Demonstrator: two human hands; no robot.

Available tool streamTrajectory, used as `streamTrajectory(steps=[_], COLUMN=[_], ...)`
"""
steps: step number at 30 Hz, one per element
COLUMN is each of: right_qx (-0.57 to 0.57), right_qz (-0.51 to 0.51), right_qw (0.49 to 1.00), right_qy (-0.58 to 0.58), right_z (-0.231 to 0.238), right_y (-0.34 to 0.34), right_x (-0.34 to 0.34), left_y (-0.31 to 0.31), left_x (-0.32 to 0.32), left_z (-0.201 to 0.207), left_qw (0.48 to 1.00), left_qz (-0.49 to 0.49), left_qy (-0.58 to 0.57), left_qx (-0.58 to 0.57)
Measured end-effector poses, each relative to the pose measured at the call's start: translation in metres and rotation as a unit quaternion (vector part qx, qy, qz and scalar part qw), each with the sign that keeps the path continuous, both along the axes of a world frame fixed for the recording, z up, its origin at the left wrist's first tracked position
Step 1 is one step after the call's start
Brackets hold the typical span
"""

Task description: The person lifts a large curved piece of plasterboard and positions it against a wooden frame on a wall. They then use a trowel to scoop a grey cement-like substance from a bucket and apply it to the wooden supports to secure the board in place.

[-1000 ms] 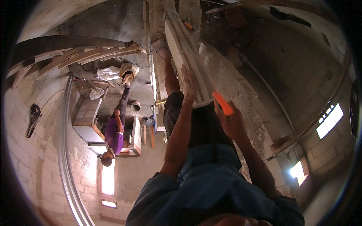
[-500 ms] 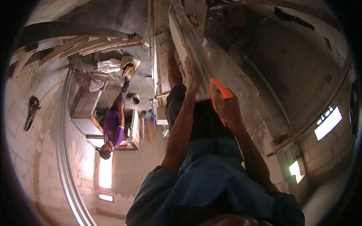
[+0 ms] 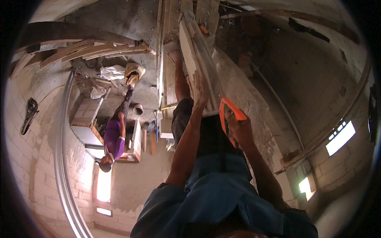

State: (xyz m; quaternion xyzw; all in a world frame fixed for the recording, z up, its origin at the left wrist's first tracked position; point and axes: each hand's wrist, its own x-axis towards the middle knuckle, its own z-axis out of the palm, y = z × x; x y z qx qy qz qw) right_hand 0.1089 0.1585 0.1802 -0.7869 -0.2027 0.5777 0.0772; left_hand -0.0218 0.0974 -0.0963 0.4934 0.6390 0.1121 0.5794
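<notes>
An orange-handled hand saw (image 3: 237, 112) is in my right hand (image 3: 240, 130), whose fingers wrap round the grip close to my lap. The blade is hard to make out against the grey surface ahead of it. My left hand (image 3: 201, 90) rests on the near part of a long pale wooden board (image 3: 188, 47), thumb on one side and fingers laid along the other. The board stretches away from me, beside a greyish long piece (image 3: 205, 59) to its right. My left leg (image 3: 182, 85) runs along the board's left side.
At left, another person in a purple top (image 3: 115, 137) is beside a wooden box-like structure (image 3: 136, 139). Several curved planks (image 3: 91, 49) lie at the far left. A small orange object (image 3: 203, 29) lies beyond the board; a rough ledge (image 3: 242, 83) runs along the right.
The saw in my right hand has come back toward my body. My left hand has shifted slightly nearer along the board. The whole view has turned a little.
</notes>
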Motion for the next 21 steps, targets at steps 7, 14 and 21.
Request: streamTrajectory(steps=[7,14,21], right_qx=[-0.118,-0.101,0.003], right_qz=[-0.201,-0.228,-0.057], right_qw=[0.971,0.966,0.997], right_qy=[0.054,0.062,-0.041], right_z=[-0.011,-0.005,0.035], right_y=[0.003,-0.001,-0.025], right_x=[-0.004,0.020,0.011], left_y=[-0.002,0.035,0.036], left_x=[0.000,0.009,0.007], left_z=[-0.011,0.030,0.031], left_qw=[0.990,0.996,0.987], left_qz=[-0.093,-0.019,0.070], left_qy=[0.019,0.016,-0.027], left_qx=[0.105,-0.082,-0.139])
